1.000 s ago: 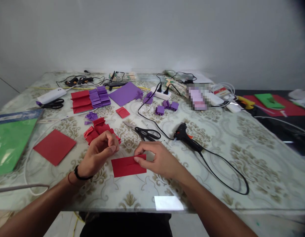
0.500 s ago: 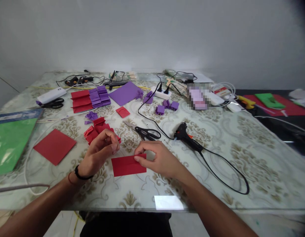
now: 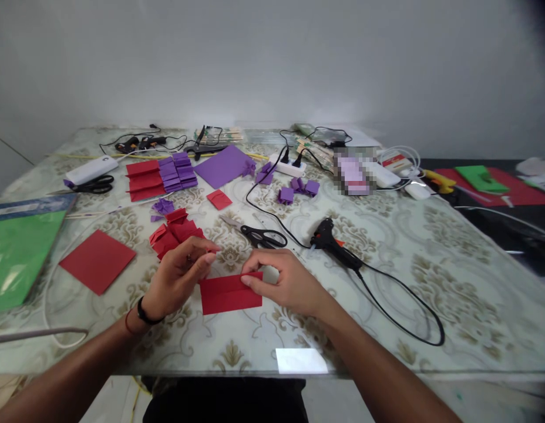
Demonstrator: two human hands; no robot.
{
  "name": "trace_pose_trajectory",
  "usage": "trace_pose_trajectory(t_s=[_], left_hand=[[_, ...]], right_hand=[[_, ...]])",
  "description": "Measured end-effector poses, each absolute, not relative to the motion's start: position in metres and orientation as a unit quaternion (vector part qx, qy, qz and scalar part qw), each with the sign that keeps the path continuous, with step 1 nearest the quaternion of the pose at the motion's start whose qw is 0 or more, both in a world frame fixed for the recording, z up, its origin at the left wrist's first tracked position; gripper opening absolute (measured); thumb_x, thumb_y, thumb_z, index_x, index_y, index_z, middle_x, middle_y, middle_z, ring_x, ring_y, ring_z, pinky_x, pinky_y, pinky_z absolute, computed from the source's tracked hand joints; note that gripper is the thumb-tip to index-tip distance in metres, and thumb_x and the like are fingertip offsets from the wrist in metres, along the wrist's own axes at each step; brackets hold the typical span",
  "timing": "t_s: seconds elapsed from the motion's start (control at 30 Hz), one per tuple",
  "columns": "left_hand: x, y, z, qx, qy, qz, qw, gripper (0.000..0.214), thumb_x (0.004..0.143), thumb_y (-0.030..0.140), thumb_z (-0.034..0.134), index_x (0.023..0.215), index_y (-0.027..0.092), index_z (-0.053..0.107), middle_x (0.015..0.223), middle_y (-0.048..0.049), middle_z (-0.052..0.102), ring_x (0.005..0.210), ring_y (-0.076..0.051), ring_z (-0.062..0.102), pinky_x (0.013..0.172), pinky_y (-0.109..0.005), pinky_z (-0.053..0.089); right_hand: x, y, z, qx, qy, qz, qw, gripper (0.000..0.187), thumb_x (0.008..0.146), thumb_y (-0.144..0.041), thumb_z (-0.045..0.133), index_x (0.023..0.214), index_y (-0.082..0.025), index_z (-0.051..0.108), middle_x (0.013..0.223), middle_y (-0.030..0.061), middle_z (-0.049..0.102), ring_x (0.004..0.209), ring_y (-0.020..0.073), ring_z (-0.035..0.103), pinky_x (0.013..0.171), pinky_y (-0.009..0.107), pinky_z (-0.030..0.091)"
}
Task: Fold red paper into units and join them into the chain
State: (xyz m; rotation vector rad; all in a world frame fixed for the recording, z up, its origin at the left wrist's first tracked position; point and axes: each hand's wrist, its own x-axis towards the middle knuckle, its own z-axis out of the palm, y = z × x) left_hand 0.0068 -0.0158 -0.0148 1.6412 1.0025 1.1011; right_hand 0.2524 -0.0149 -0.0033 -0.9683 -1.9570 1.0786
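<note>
In the head view a red paper strip [image 3: 231, 296] with a crease along it lies over the table. My right hand [image 3: 279, 279] pinches its upper right edge between thumb and fingers. My left hand [image 3: 180, 273] is by the strip's upper left corner, fingers curled and thumb a little apart, with nothing visibly held. Whether it touches the corner I cannot tell. Behind the left hand, partly hidden by it, sits a pile of folded red paper pieces [image 3: 175, 229]. A flat red paper square [image 3: 98, 261] lies to the left.
Black-handled scissors [image 3: 259, 235] lie beyond my hands, and a corded glue gun [image 3: 336, 244] to the right. Folded purple pieces [image 3: 286, 195], a purple sheet [image 3: 226, 164] and a white power strip [image 3: 290, 167] are farther back. Packed green paper [image 3: 23, 258] is at far left.
My left hand has moved slightly right and down, closer to the strip's upper left corner, its fingers extending more. My right hand keeps its pinch almost in place.
</note>
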Motion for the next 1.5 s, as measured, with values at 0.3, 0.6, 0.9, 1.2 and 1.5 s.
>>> trace_pose_trajectory(t_s=[0.3, 0.6, 0.9, 1.2, 1.5], left_hand=[[0.013, -0.013, -0.008, 0.773, 0.378, 0.341, 0.379, 0.013, 0.098, 0.024, 0.07, 0.089, 0.019, 0.077, 0.081, -0.0026, 0.074, 0.073, -0.015, 0.066, 0.067, -0.025, 0.049], [0.019, -0.019, -0.014, 0.807, 0.346, 0.348, 0.328, 0.007, 0.095, 0.013, 0.07, 0.091, 0.018, 0.073, 0.082, 0.0001, 0.072, 0.071, -0.01, 0.065, 0.066, -0.019, 0.048], [0.015, -0.015, -0.005, 0.784, 0.379, 0.37, 0.324, 0.011, 0.095, 0.016, 0.065, 0.085, 0.019, 0.068, 0.079, 0.0009, 0.068, 0.072, -0.012, 0.063, 0.07, -0.022, 0.049], [0.014, -0.011, -0.01, 0.69, 0.454, 0.37, 0.424, 0.015, 0.095, 0.026, 0.064, 0.084, 0.017, 0.069, 0.08, -0.0013, 0.069, 0.073, -0.013, 0.062, 0.066, -0.023, 0.048], [0.018, -0.014, -0.005, 0.73, 0.423, 0.356, 0.402, 0.011, 0.088, 0.015, 0.061, 0.078, 0.017, 0.065, 0.074, 0.0011, 0.063, 0.066, -0.012, 0.056, 0.061, -0.022, 0.045]], right_hand=[[0.25, -0.015, -0.006, -0.373, -0.757, 0.405, 0.352, 0.007, 0.089, -0.016, 0.07, 0.082, -0.018, 0.071, 0.078, -0.0002, 0.07, 0.073, 0.0142, 0.063, 0.072, 0.025, 0.048], [0.238, -0.02, -0.012, -0.383, -0.728, 0.441, 0.361, 0.006, 0.084, -0.014, 0.065, 0.082, -0.018, 0.068, 0.079, 0.0004, 0.067, 0.073, 0.0144, 0.061, 0.068, 0.025, 0.048], [0.255, -0.012, -0.004, -0.387, -0.729, 0.423, 0.373, 0.013, 0.076, -0.007, 0.064, 0.074, -0.019, 0.063, 0.074, -0.003, 0.065, 0.07, 0.0123, 0.058, 0.07, 0.024, 0.045], [0.256, -0.011, -0.009, -0.411, -0.666, 0.478, 0.399, 0.009, 0.091, -0.026, 0.066, 0.097, -0.019, 0.068, 0.085, 0.0011, 0.068, 0.078, 0.016, 0.061, 0.073, 0.027, 0.048], [0.242, -0.015, -0.014, -0.405, -0.666, 0.514, 0.357, 0.015, 0.092, -0.029, 0.066, 0.082, -0.018, 0.068, 0.072, -0.0025, 0.061, 0.062, 0.0112, 0.048, 0.058, 0.024, 0.038]])
